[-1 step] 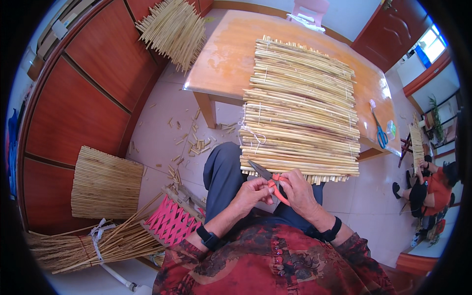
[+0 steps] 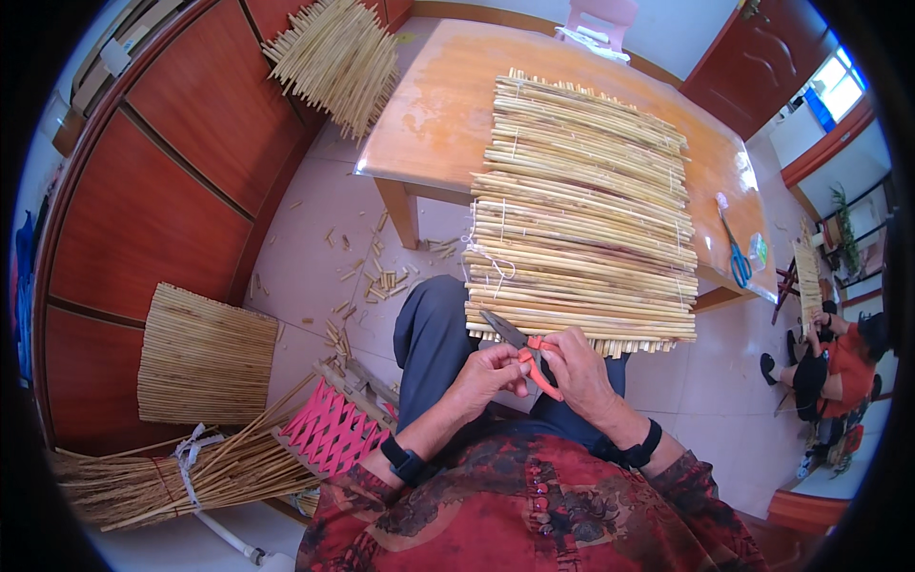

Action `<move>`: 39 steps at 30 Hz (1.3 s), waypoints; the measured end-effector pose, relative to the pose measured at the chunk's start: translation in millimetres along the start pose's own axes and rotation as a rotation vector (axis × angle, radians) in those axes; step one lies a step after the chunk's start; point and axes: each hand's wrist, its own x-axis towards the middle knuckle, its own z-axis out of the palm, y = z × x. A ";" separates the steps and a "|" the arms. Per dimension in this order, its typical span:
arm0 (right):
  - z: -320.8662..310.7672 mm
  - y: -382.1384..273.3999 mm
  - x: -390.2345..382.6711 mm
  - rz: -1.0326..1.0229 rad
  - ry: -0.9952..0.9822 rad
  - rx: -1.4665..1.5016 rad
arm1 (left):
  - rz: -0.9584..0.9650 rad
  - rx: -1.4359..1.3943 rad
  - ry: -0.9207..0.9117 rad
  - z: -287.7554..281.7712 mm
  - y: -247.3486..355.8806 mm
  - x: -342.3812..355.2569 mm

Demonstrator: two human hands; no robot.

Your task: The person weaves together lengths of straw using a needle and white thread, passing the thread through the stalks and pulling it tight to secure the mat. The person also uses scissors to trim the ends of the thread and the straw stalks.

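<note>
My right hand (image 2: 577,372) grips orange-handled shears (image 2: 545,372), whose dark pointed blades lie over the lower left edge of a mat of pale reed sticks (image 2: 581,219). My left hand (image 2: 486,381) is closed, with its thumb and fingers at the shears' left handle, just below the mat. The mat is tied with white string (image 2: 498,267), loose in loops at the left, and spreads from the orange table (image 2: 419,95) toward my dark-trousered knees. Blue-handled scissors (image 2: 739,257) and a small clear box (image 2: 758,250) lie on the table to the mat's right.
Reed mats stand at the left (image 2: 205,353) and top left (image 2: 334,67). A tied reed bundle (image 2: 133,486) and pink-webbed stool (image 2: 324,429) are at lower left. Offcuts (image 2: 381,281) litter the floor. Another person (image 2: 839,372) sits at right. A pink chair (image 2: 596,19) stands beyond the table.
</note>
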 end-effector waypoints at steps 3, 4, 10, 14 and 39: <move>-1.3 1.2 -0.2 -0.003 0.009 -0.008 | 0.010 0.003 -0.012 0.3 1.8 -1.8; -1.5 2.1 -0.9 0.000 0.001 -0.005 | 0.010 0.036 -0.012 1.0 1.7 -2.0; -1.9 3.1 -3.7 -0.033 0.011 0.012 | 0.032 0.139 -0.009 2.6 -3.0 -1.6; 1.1 3.8 1.2 -0.063 0.008 -0.012 | 0.058 0.095 0.017 0.3 -2.4 -0.7; -8.4 -23.7 17.0 -0.147 -0.113 -0.576 | 0.103 0.496 0.084 7.9 14.6 -3.5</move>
